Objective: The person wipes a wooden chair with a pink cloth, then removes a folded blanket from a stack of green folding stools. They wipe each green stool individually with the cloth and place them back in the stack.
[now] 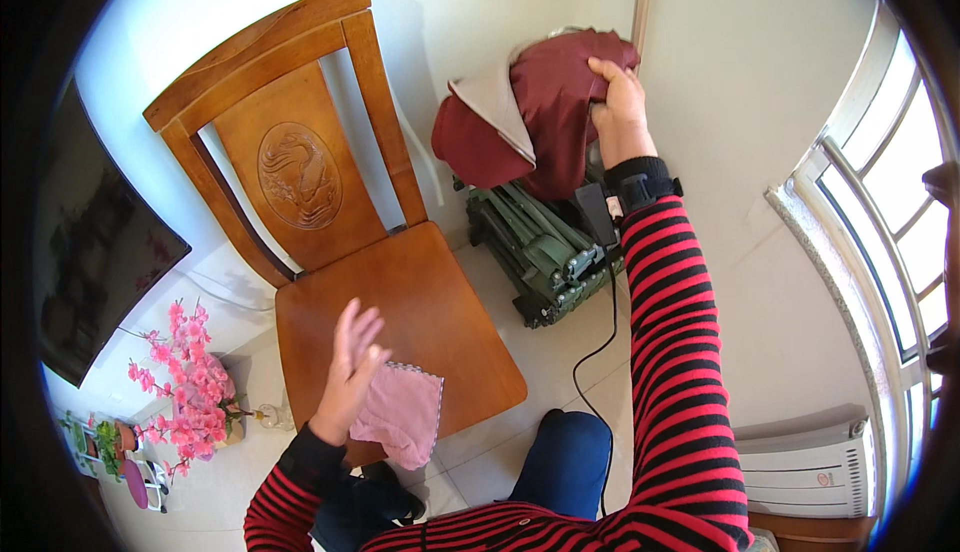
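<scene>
My right hand (pixel 624 105) grips a maroon cloth (pixel 559 109) with a beige lining, perhaps a garment or cover. The cloth is draped over a folded dark green metal frame (pixel 536 244) that stands against the wall. My left hand (pixel 352 372) is raised over the front of a wooden chair's seat (pixel 420 289), fingers apart, holding nothing. Beside and partly behind it, a folded pink towel (pixel 405 417) with a checked edge lies on the seat and hangs over its front. A black cable (pixel 577 364) runs from a dark box at my right wrist.
The chair's carved backrest (pixel 300 177) leans up near the wall. Pink artificial blossoms (pixel 187 394) and a dark television (pixel 105 237) are at the left. A barred window (pixel 892 199) and a white radiator (pixel 806 469) are on the right. My knee (pixel 566 462) is before the chair.
</scene>
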`<state>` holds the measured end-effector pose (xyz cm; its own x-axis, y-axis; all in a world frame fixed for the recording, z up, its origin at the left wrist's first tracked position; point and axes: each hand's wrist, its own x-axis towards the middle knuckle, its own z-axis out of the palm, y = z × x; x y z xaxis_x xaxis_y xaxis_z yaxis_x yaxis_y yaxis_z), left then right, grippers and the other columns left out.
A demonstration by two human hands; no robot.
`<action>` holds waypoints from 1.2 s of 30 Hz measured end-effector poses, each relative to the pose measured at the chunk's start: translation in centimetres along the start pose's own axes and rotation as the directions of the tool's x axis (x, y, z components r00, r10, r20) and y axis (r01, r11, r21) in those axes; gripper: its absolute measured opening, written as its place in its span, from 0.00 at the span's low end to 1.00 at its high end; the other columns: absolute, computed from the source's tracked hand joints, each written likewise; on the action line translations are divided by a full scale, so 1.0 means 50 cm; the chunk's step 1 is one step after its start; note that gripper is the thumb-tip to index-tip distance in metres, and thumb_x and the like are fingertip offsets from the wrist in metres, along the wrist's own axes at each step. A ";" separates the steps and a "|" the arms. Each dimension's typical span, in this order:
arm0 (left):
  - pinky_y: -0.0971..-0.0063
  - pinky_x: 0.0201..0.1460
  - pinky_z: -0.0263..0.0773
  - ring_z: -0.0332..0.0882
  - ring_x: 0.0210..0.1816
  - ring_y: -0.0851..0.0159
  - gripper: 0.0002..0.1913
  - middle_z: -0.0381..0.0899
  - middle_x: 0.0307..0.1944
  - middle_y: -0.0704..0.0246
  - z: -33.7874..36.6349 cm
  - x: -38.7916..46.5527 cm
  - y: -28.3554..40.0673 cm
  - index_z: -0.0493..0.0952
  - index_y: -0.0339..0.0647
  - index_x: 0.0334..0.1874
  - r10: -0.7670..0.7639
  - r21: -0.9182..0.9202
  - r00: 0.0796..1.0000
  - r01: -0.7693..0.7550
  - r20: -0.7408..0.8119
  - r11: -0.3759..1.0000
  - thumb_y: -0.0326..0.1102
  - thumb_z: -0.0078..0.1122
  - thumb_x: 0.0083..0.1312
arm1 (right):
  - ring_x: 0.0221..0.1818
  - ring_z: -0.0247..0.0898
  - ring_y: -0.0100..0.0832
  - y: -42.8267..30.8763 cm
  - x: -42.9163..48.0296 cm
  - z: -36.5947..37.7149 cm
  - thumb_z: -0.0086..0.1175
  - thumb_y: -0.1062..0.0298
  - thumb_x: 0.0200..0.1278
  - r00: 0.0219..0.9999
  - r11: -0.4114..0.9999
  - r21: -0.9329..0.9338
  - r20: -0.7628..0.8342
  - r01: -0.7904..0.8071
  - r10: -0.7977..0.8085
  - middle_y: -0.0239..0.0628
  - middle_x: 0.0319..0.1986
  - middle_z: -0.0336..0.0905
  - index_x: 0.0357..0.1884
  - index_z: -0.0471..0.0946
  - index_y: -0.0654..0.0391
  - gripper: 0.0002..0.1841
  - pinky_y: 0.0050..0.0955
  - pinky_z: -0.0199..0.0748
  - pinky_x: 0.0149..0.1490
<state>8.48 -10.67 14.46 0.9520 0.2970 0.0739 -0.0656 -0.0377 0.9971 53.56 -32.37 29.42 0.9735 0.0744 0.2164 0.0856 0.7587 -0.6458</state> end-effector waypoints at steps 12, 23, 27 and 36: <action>0.19 0.75 0.35 0.25 0.84 0.41 0.59 0.27 0.85 0.53 0.313 0.297 0.101 0.22 0.55 0.83 -0.121 -0.911 0.903 0.411 0.411 -0.030 0.82 0.38 0.64 | 0.53 0.83 0.41 -0.275 -0.243 0.089 0.60 0.72 0.66 0.958 0.991 -0.104 0.262 -0.089 0.113 0.44 0.51 0.85 0.58 0.77 0.62 0.19 0.39 0.81 0.59; 0.22 0.77 0.41 0.37 0.83 0.38 0.37 0.36 0.86 0.58 0.409 0.103 0.161 0.43 0.51 0.85 0.114 -0.766 0.774 0.575 0.623 0.288 0.58 0.35 0.80 | 0.48 0.84 0.43 -0.456 -0.699 -0.018 0.62 0.72 0.64 0.962 0.954 0.222 0.143 0.200 -0.234 0.48 0.48 0.84 0.56 0.76 0.66 0.19 0.42 0.82 0.60; 0.21 0.76 0.42 0.37 0.83 0.40 0.35 0.38 0.86 0.63 0.485 -0.004 0.177 0.44 0.54 0.85 0.190 -0.697 0.674 0.657 0.714 0.289 0.59 0.31 0.81 | 0.51 0.83 0.44 -0.573 -0.834 -0.073 0.62 0.71 0.66 0.965 0.966 0.148 0.128 0.210 -0.229 0.50 0.50 0.84 0.58 0.75 0.67 0.21 0.45 0.81 0.62; 0.28 0.79 0.44 0.42 0.82 0.38 0.37 0.45 0.84 0.57 0.744 -0.267 0.171 0.52 0.52 0.84 0.188 -0.404 0.382 0.910 0.905 0.095 0.61 0.40 0.77 | 0.47 0.85 0.41 -0.790 -1.107 -0.161 0.59 0.74 0.66 0.969 0.962 0.138 0.045 0.235 -0.243 0.45 0.46 0.85 0.56 0.76 0.65 0.17 0.40 0.83 0.58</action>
<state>6.33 -50.43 21.41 0.6216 -0.7572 0.2006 0.7395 0.6517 0.1686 -1.99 -71.66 37.09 0.9128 -0.0832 0.3999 0.2820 0.8366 -0.4697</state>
